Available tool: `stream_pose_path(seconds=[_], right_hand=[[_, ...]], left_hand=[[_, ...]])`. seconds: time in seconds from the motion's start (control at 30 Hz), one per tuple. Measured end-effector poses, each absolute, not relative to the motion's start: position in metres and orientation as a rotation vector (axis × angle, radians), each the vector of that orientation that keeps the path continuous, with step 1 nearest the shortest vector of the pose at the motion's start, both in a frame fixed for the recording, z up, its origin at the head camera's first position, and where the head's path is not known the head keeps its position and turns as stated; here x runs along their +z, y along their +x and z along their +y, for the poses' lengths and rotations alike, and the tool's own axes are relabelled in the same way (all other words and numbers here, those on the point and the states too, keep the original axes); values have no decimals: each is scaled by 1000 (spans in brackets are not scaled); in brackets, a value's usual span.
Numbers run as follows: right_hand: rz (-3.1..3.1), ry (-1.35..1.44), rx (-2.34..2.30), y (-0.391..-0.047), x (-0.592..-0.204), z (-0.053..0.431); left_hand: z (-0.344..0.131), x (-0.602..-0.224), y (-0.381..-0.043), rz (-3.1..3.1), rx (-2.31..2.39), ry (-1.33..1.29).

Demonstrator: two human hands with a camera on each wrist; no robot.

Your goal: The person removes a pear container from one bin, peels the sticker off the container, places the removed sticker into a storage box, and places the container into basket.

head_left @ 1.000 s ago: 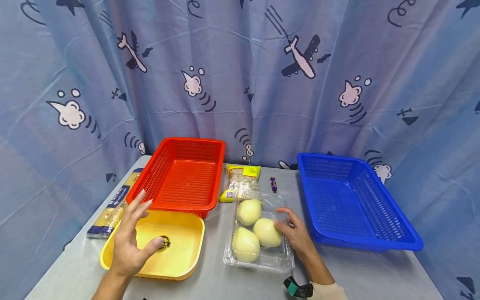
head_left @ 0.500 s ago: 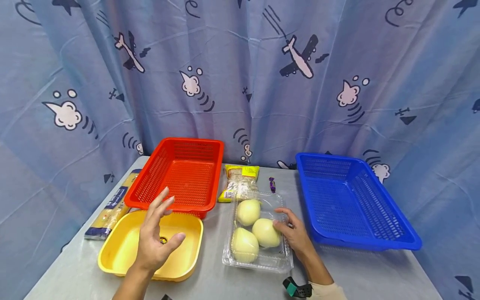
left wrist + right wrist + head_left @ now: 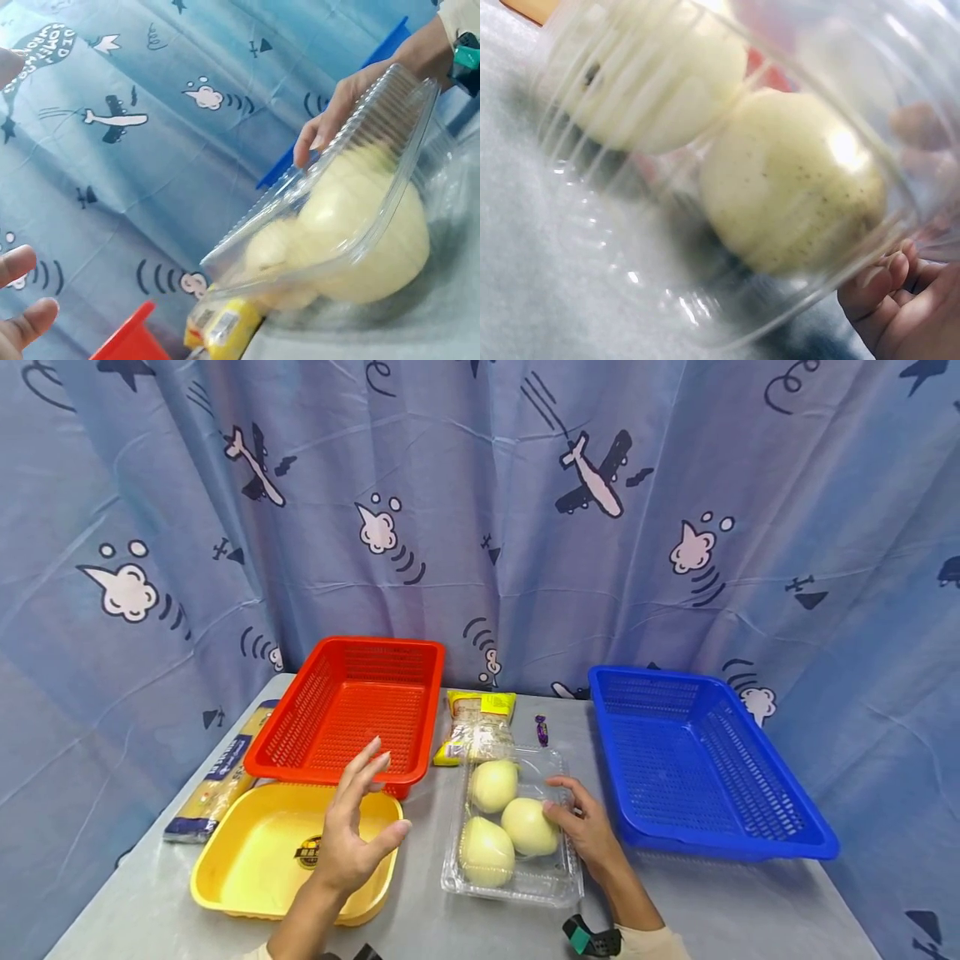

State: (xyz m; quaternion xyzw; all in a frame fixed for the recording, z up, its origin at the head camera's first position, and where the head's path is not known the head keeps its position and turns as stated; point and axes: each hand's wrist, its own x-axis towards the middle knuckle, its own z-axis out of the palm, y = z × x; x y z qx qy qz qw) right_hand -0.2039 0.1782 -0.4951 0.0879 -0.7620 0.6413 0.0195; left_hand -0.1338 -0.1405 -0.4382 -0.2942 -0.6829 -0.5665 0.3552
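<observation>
A clear plastic clamshell box (image 3: 546, 881) holds three pale-yellow pears (image 3: 487, 852) in the middle of the table. My right hand (image 3: 591, 831) grips the box's right edge, thumb over the lid; in the right wrist view its fingers (image 3: 874, 289) curl at the rim. Some of those fingers are hidden under the plastic. My left hand (image 3: 351, 847) hovers over the right part of a yellow tub (image 3: 251, 864), to the left of the box. Its fingers are spread and nothing is in them; the left wrist view catches only fingertips (image 3: 22, 322).
Behind the tub stands a red basket (image 3: 375, 714), with a long gold-and-blue packet (image 3: 217, 781) along its left. A yellow-and-clear food packet (image 3: 476, 727) and a purple wrapped candy (image 3: 542, 731) lie behind the box. To the right sits a blue basket (image 3: 667, 777).
My left hand has moved right across the yellow tub, toward the box. My right hand and the box stay in place; the head view has shifted slightly.
</observation>
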Motion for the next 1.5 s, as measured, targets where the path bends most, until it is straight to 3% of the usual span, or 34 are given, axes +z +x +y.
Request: stream_pose_path(seconds=[0.43,0.8,1.5], right_hand=[[-2367,255,1999,-202,-492,178],[-2385,282,1982,-185,-461,170],[-2386,289,1995,-186,-464,172]], left_hand=[[-101,-451,-151,-1967,-1515,-640],[-76,-460,-156,-2140,-1542,-487],[-51,-475,-170,-2451,-1571,-101]])
